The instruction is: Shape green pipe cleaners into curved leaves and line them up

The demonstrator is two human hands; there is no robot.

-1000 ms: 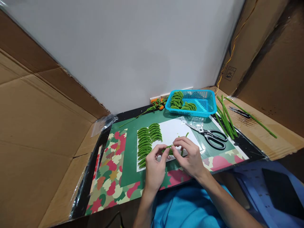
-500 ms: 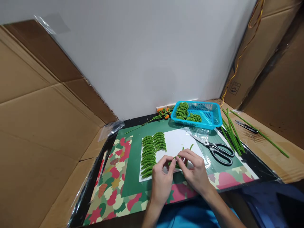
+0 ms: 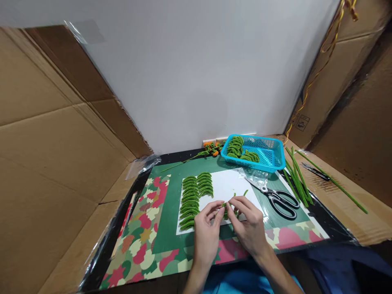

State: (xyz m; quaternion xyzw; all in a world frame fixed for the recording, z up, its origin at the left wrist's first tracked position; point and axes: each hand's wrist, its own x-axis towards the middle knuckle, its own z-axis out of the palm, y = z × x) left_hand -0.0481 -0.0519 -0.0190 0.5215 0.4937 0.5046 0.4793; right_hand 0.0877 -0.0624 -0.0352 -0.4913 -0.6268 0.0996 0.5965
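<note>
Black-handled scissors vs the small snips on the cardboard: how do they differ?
The black-handled scissors are larger, with big loop handles, and lie on the green mat beside the white sheet. The small snips are slim, show no loop handles, and lie off the mat on the cardboard. Both lie flat, untouched by either hand.

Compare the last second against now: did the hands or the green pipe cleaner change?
Both hands, left hand and right hand, kept pinching the green pipe cleaner piece over the white sheet; their fingertips drew closer together, bending it tighter. Nothing taken up or let go. The view shifts only because the camera moved. Rows of bent green pieces, scissors and blue basket stayed put.
</note>
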